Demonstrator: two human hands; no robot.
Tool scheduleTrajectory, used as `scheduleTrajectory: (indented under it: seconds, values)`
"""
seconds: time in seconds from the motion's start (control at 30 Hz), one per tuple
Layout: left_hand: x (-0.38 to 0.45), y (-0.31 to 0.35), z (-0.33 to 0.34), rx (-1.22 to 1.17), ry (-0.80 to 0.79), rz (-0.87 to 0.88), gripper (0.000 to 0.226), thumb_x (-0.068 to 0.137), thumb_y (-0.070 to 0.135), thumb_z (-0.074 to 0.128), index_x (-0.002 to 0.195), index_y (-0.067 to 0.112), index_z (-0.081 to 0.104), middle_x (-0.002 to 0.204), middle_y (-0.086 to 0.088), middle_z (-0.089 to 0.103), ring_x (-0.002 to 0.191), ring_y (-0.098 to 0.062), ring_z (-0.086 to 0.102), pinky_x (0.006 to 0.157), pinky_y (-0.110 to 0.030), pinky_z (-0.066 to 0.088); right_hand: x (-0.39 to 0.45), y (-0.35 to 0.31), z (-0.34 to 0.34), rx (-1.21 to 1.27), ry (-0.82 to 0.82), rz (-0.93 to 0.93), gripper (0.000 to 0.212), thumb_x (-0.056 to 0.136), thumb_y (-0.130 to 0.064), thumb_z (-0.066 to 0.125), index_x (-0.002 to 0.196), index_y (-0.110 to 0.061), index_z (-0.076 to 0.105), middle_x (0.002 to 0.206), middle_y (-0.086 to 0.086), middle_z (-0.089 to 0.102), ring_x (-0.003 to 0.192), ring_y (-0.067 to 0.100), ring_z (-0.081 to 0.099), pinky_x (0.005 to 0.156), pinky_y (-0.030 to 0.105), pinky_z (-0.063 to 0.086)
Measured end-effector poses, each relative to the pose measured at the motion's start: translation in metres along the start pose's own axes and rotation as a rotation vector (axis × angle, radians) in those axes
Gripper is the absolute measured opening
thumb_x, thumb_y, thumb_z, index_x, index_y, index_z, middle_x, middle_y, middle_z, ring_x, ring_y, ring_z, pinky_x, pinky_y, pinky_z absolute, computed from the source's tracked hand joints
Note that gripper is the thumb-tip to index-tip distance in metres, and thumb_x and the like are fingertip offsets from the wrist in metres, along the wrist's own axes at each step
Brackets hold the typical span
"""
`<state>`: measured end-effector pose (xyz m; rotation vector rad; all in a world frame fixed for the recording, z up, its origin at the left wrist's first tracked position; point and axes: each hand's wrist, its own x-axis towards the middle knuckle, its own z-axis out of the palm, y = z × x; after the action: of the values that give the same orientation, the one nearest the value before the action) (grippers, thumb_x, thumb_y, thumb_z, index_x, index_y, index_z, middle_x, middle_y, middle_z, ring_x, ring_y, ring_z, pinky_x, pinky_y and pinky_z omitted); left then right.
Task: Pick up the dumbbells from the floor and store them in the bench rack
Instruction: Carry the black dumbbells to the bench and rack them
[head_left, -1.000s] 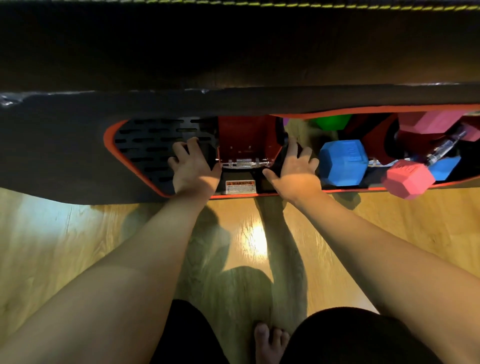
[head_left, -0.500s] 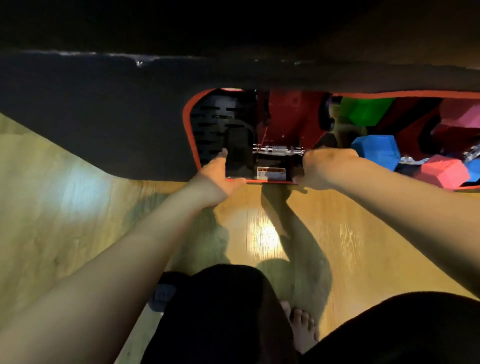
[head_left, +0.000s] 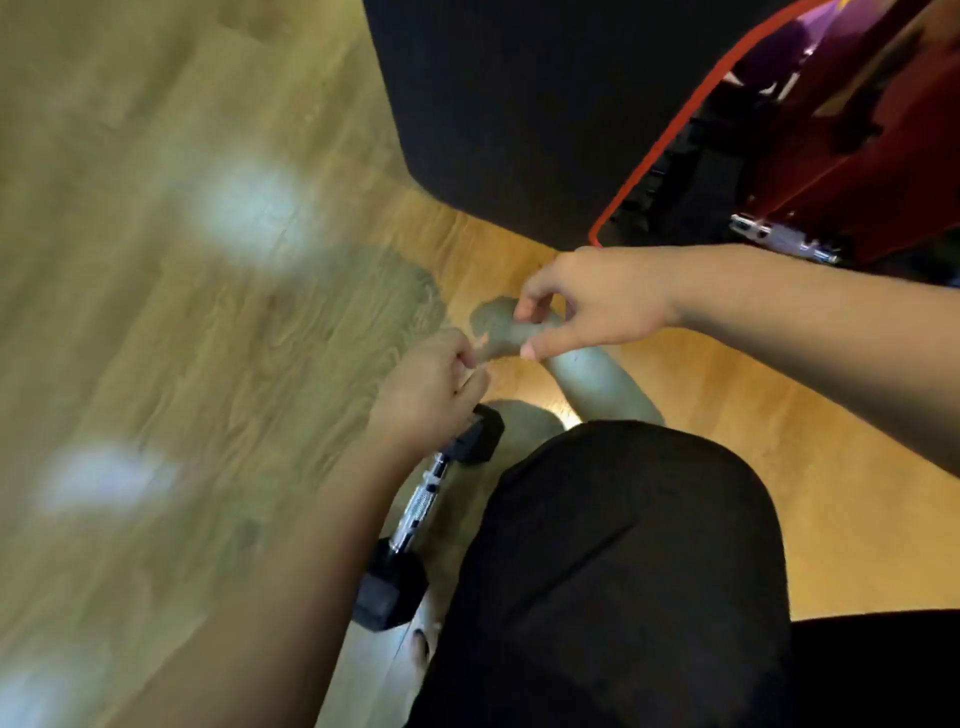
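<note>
Black hex dumbbell (head_left: 428, 512): one item, chrome knurled handle, lying on the wooden floor (head_left: 197, 332) at a slant, one head near the left hand, the other nearer the bottom of the view, just beside the person's dark-clad knee (head_left: 618, 545). Left hand (head_left: 428, 395): poised above the upper head of the dumbbell, fingers loosely curled, holding nothing; whether it touches the weight cannot be told. Right hand (head_left: 592, 306): in the air above the floor, thumb and fingers partly spread and bent, empty, close to the left hand but apart from it. Bench rack (head_left: 810, 156): upper right of the view, red frame with a red-orange rim around a dark opening, a metal hinge or latch piece (head_left: 784, 241) at its lower edge; contents blurred, a purple shape (head_left: 831, 26) just visible at the top. Black padded panel (head_left: 519, 104): wide dark surface adjoining the rack on its left, lying over the floor. Bare toes (head_left: 423, 644): partly visible by the lower dumbbell head. Floor: light wood grain, bright reflections at left, heavily motion-blurred. The dumbbell lies well apart from the rack opening.
</note>
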<state>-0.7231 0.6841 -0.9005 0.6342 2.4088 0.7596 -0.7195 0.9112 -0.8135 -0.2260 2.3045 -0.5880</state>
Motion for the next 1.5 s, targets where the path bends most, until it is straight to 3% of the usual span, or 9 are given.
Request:
scheduleTrajectory:
  seconds: [0.1,0.23,0.43,0.63,0.73,0.8,1.03,1.27,1.5]
  values:
    - [-0.05,-0.037,0.014,-0.056,0.09,-0.236,0.033,0.082,0.047,0.069,0.092,0.024,0.048,0.076,0.01,0.046,0.069,-0.013,0.049,0.058,-0.033,0.038,0.04,-0.023,0.039,-0.088,-0.105,-0.063,0.058,0.082,-0.056,0.068,0.126,-0.021,0.056,0.115,-0.003,0.061,0.092,0.014,0.058,0.082,0.033,0.048]
    - [-0.097,-0.054,0.034,-0.054,-0.139,-0.455,0.061,0.078,0.058,0.062,0.119,0.015,0.046,0.11,-0.005,0.056,0.101,-0.029,0.056,0.079,-0.04,0.046,0.071,-0.042,0.072,-0.154,-0.162,-0.133,0.072,0.073,-0.057,0.074,0.132,-0.025,0.048,0.124,-0.002,0.058,0.105,0.021,0.057,0.086,0.037,0.049]
    - [-0.109,-0.048,0.047,0.246,-0.419,-0.592,0.022,0.097,0.01,0.042,0.118,0.006,0.043,0.118,-0.017,0.062,0.106,-0.037,0.062,0.077,-0.039,0.045,0.088,-0.04,0.089,-0.319,-0.224,-0.296,0.091,0.076,-0.059,0.069,0.151,-0.036,0.022,0.148,-0.005,0.034,0.126,0.025,0.044,0.093,0.037,0.044]
    - [-0.101,-0.053,0.053,-0.019,-0.378,-0.68,0.025,0.098,0.015,0.044,0.122,0.008,0.048,0.121,-0.016,0.061,0.108,-0.036,0.061,0.088,-0.043,0.051,0.09,-0.032,0.111,-0.395,-0.269,-0.341,0.085,0.089,-0.051,0.059,0.153,-0.042,0.004,0.162,0.001,-0.003,0.138,0.029,0.026,0.086,0.027,0.027]
    - [-0.104,-0.046,0.046,-0.19,-0.306,-0.695,0.033,0.102,0.014,0.039,0.128,-0.004,0.049,0.128,-0.027,0.056,0.118,-0.044,0.054,0.101,-0.052,0.044,0.09,-0.034,0.117,-0.372,-0.227,-0.364,0.083,0.087,-0.046,0.063,0.152,-0.037,0.013,0.159,0.005,0.004,0.134,0.031,0.034,0.092,0.033,0.039]
    - [-0.1,-0.045,0.043,-0.118,-0.367,-0.706,0.026,0.099,0.014,0.041,0.121,0.001,0.049,0.123,-0.023,0.057,0.111,-0.042,0.057,0.096,-0.049,0.047,0.089,-0.033,0.118,-0.361,-0.208,-0.345,0.079,0.086,-0.043,0.066,0.149,-0.035,0.019,0.155,0.006,0.01,0.126,0.032,0.044,0.092,0.04,0.048]
    - [-0.027,-0.034,0.041,0.258,-0.542,-0.483,0.03,0.099,0.019,0.038,0.125,0.011,0.05,0.128,-0.013,0.058,0.114,-0.036,0.057,0.092,-0.043,0.047,0.063,0.021,0.116,-0.241,-0.005,-0.153,0.076,0.079,-0.041,0.072,0.138,-0.038,0.025,0.13,0.0,0.026,0.087,0.028,0.059,0.066,0.046,0.056]
    - [0.056,0.033,0.058,0.671,-0.539,0.049,0.026,0.098,0.026,0.048,0.122,0.016,0.051,0.09,0.0,0.053,0.079,-0.022,0.055,0.066,-0.033,0.041,-0.015,0.09,0.126,0.049,0.173,0.249,0.098,0.063,-0.055,0.083,0.138,-0.036,0.022,0.13,0.0,0.032,0.101,0.024,0.057,0.079,0.044,0.056]
    - [0.095,0.112,0.116,0.821,-0.584,0.351,0.023,0.093,0.019,0.053,0.116,0.019,0.055,0.087,0.002,0.058,0.078,-0.02,0.06,0.062,-0.032,0.045,-0.087,0.144,0.151,0.207,0.246,0.543,0.1,0.059,-0.055,0.086,0.135,-0.037,0.022,0.127,0.0,0.034,0.102,0.025,0.056,0.081,0.045,0.056]
